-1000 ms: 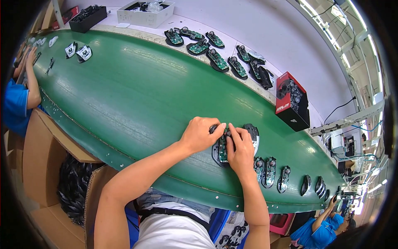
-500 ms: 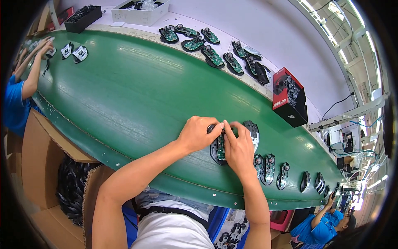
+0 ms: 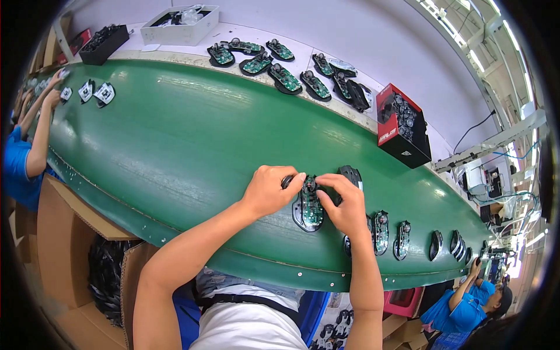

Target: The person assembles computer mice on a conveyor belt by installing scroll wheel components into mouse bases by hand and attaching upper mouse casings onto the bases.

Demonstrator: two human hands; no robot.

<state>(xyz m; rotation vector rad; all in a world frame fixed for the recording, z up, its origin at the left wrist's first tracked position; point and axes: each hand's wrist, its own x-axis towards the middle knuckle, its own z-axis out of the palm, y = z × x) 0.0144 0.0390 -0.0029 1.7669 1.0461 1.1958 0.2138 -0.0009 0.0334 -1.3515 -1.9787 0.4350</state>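
Note:
In front of me a computer mouse base (image 3: 308,213) with a green circuit board lies on the green belt. My left hand (image 3: 269,189) is at its upper left, thumb and fingers pinched round a small black rounded part (image 3: 286,182). The left thumb tip is close to the upper end of the board. Over the board's right side my right hand (image 3: 345,204) is curved, thumb and forefinger apart, fingertips beside the wheel end. Behind that hand stands a dark mouse shell (image 3: 351,175), partly hidden.
More mouse bases (image 3: 380,233) and dark shells (image 3: 436,245) line the belt (image 3: 192,128) rightward. Several boards (image 3: 284,79) rest on the back ledge, beside a red-black box (image 3: 403,125) of small parts. An open carton (image 3: 70,245) stands lower left. Co-workers (image 3: 26,157) are at both ends.
My right hand has drawn apart from the left, so more of the circuit board shows. The left hand stays near the upper end. The whole view has shifted slightly.

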